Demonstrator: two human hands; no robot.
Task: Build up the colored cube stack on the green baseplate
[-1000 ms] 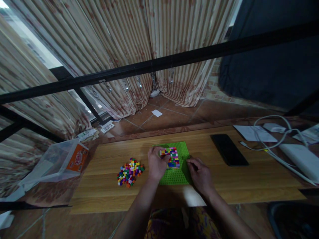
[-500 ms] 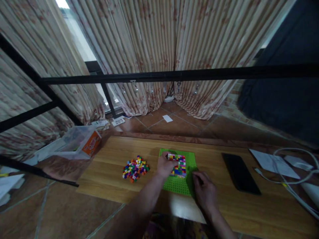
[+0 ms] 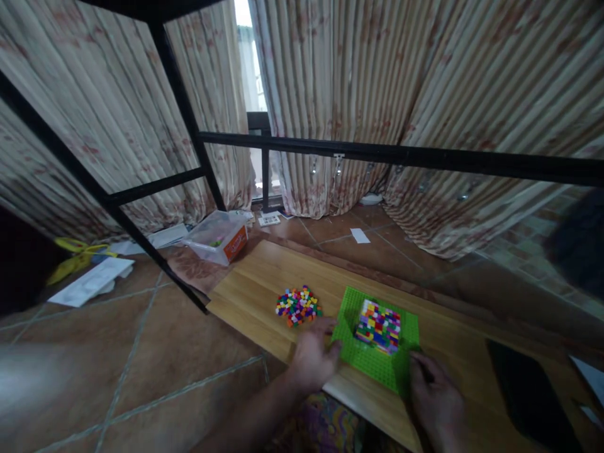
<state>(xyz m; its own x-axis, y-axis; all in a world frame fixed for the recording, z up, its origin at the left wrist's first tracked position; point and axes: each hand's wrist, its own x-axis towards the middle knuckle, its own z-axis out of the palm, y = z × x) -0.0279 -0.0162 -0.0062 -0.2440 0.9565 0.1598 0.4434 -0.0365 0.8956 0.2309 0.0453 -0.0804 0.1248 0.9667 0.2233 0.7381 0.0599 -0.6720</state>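
A green studded baseplate [image 3: 352, 308] lies on the wooden table, turned at an angle. On it sits a block of small multicoloured bricks [image 3: 379, 326], stacked in a rough square. My left hand [image 3: 314, 357] is beside the plate's left edge, thumb and fingers apart, nothing visible between them; it is slightly blurred. Just beyond it is a loose pile of small coloured bricks [image 3: 298, 306]. My right hand [image 3: 438, 395] rests at the plate's near right edge with its fingers curled and pinched together. Whatever is between those fingertips is hidden.
A dark flat slab [image 3: 528, 384] lies on the right of the wooden table [image 3: 257, 277]. Beyond the table's left end stands a clear plastic box [image 3: 212, 238] with an orange label. A black metal rail [image 3: 302, 143] crosses in front of the curtains. A white paper [image 3: 360, 236] lies on the floor.
My left hand has left the stacked bricks and moved left, off the baseplate toward the loose pile. My right hand stays by the plate's right edge. The view has turned left and tilted.
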